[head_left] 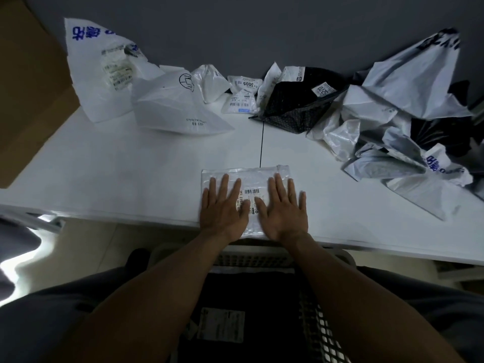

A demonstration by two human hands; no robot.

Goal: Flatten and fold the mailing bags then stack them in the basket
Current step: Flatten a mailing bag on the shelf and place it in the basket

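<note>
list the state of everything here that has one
clear mailing bag, pressed flat at the near edge of the table
left hand, open, pressing flat on that bag
right hand, open, pressing flat on that bag
basket, below the table edge, holding a black bag
black bag, lying flat, label up
other mailing bags, crumpled, not yet folded

Both hands, left [225,208] and right [284,208], press flat on a clear mailing bag [246,176] at the counter [131,166] edge.
</note>
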